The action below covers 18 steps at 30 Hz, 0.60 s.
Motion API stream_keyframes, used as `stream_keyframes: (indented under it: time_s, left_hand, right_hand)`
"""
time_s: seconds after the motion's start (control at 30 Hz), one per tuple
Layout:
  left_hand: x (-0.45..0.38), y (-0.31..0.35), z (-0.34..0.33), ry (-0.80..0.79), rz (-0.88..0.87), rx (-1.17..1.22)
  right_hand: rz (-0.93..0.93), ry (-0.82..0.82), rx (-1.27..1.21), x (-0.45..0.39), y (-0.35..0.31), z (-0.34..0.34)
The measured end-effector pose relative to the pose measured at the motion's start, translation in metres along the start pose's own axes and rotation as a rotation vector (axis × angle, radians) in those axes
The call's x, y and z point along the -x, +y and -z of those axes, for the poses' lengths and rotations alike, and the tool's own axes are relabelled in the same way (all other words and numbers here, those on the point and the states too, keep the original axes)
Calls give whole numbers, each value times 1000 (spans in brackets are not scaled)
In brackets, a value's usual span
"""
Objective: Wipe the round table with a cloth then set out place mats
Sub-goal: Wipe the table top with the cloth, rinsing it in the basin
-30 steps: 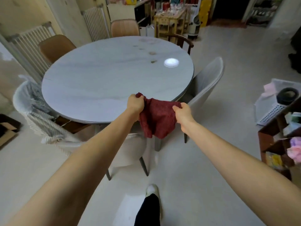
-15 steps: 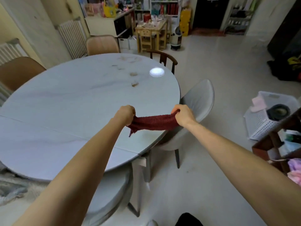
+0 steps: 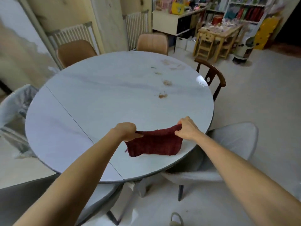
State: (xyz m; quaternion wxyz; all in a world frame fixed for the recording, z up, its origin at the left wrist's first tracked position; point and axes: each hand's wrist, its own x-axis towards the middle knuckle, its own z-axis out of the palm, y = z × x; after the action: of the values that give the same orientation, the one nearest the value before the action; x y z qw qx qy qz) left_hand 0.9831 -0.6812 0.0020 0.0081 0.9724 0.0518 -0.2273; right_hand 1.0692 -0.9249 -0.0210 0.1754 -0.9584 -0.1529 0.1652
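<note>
A round pale grey table (image 3: 97, 98) fills the middle of the view. A dark red cloth (image 3: 154, 145) hangs spread between my two hands over the table's near right part. My left hand (image 3: 126, 131) grips its left top corner and my right hand (image 3: 185, 128) pinches its right top corner. The cloth's lower edge lies on or just above the tabletop. Brownish stains (image 3: 162, 95) and crumbs (image 3: 167, 82) mark the far right part of the table. No place mats are in view.
Chairs ring the table: two tan ones (image 3: 75, 51) at the back, a dark wooden one (image 3: 211, 77) at the right, a grey one (image 3: 228, 144) near right, a draped one (image 3: 14, 105) at the left. A small wooden table (image 3: 216, 38) and shelves stand behind.
I have stepped up to the table and the view has swung over it. The cloth, held stretched at the table's edge before, now hangs spread over the tabletop, still gripped by both hands.
</note>
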Motion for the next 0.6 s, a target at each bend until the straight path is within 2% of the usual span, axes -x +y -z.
stream_keyframes:
  time_s: [0.07, 0.2, 0.33, 0.43, 0.5, 0.6]
  left_hand:
    - [-4, 6, -2, 57, 100, 30]
    - [-11, 7, -15, 156, 224, 0]
    - [-25, -8, 25, 370, 336, 85]
    - [-36, -22, 50, 447, 350, 169]
    - [-41, -26, 47, 384, 319, 314]
    - [-42, -24, 23, 103, 221, 591]
  right_hand:
    - [54, -45, 56, -20, 5, 2]
    - [163, 137, 36, -51, 2, -3]
    - [273, 329, -37, -78, -24, 12]
    - [277, 396, -47, -94, -37, 22]
    - [272, 371, -24, -101, -37, 22]
    - [274, 243, -101, -107, -26, 14]
